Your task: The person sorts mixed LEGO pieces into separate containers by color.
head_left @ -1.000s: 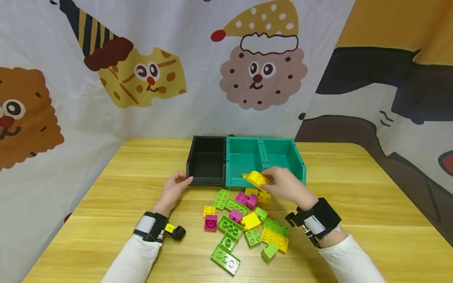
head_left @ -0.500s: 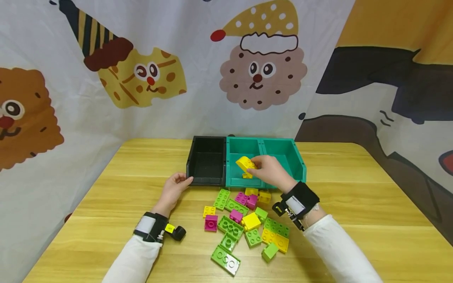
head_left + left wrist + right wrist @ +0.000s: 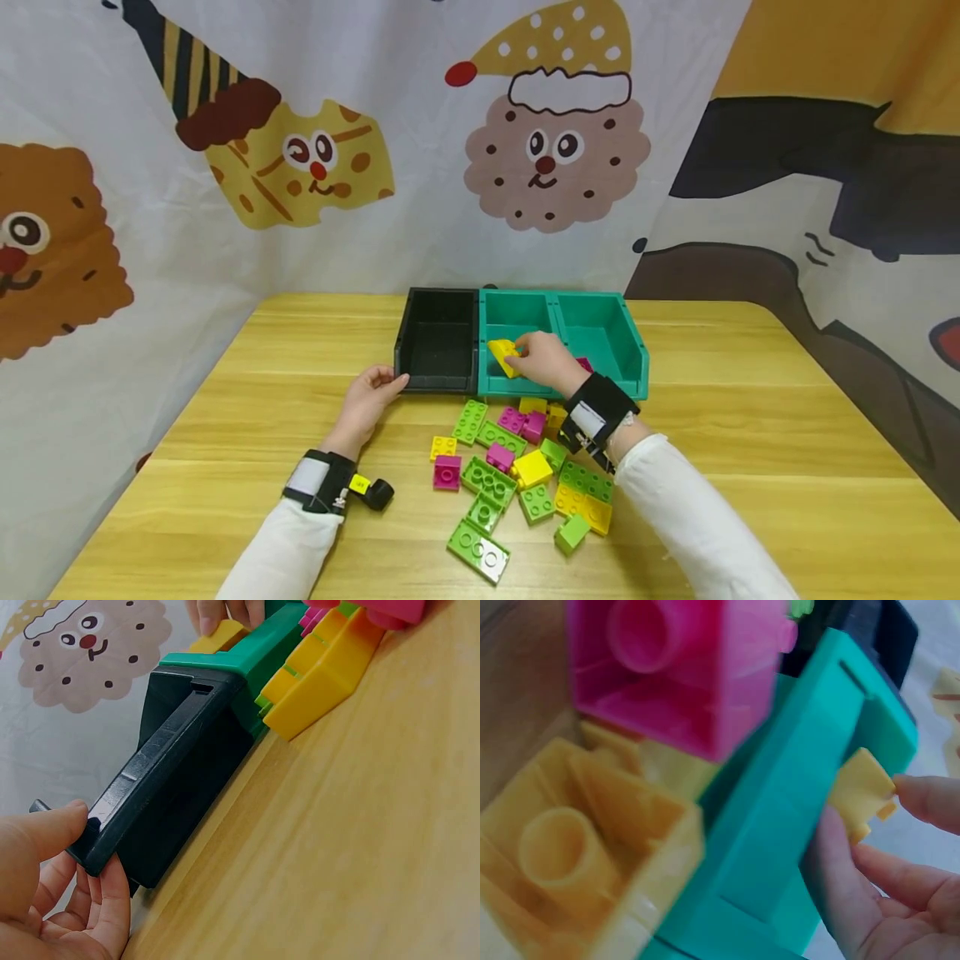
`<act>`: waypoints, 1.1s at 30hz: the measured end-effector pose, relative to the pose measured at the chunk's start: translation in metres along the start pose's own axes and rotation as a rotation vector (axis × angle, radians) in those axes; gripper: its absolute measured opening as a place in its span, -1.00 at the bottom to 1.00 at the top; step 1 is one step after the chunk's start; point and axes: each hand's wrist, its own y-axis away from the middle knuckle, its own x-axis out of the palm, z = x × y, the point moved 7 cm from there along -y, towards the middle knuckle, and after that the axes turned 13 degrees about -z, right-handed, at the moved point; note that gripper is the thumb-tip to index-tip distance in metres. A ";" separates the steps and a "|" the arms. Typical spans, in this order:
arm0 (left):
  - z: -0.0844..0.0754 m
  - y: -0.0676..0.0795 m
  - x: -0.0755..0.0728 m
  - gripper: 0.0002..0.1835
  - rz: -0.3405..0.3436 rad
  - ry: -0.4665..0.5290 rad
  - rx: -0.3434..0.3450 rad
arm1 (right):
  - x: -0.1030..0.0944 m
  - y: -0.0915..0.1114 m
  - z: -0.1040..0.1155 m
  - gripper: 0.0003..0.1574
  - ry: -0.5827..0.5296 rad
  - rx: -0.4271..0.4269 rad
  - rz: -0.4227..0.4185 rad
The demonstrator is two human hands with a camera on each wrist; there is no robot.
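Observation:
My right hand point(image 3: 546, 362) pinches a yellow building brick point(image 3: 501, 357) with a curved side, inside the middle teal bin point(image 3: 517, 307). In the right wrist view, thumb and fingers hold this yellow brick point(image 3: 861, 791) just behind the bin's front wall point(image 3: 780, 802). At the front left corner of the black bin point(image 3: 439, 383), my left hand point(image 3: 367, 406) grips the rim. The left wrist view shows that thumb on top of the black rim point(image 3: 142, 780) and the fingers curled beneath it. Part of a magenta brick point(image 3: 584, 364) shows in the right teal bin point(image 3: 611, 333).
Green, yellow and magenta bricks lie loose on the wooden table point(image 3: 300, 500) in front of the bins, among them a green plate point(image 3: 478, 552), a yellow brick point(image 3: 532, 469) and a magenta brick point(image 3: 447, 472). A printed cloth point(image 3: 420, 242) hangs behind the table.
My right hand has carried the curved yellow brick left and away from me, from over the loose bricks into the middle teal bin. The left hand stays on the black bin.

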 end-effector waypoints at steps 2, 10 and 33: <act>0.000 0.001 0.000 -0.76 0.000 -0.004 -0.002 | 0.003 0.000 -0.001 -0.48 0.009 0.014 0.001; 0.000 0.001 -0.001 -0.74 -0.001 -0.012 -0.009 | 0.016 -0.006 -0.010 -0.44 0.041 0.055 0.044; 0.002 -0.003 0.001 -0.76 -0.004 -0.013 0.006 | 0.027 -0.003 0.002 -0.47 0.190 -0.010 0.063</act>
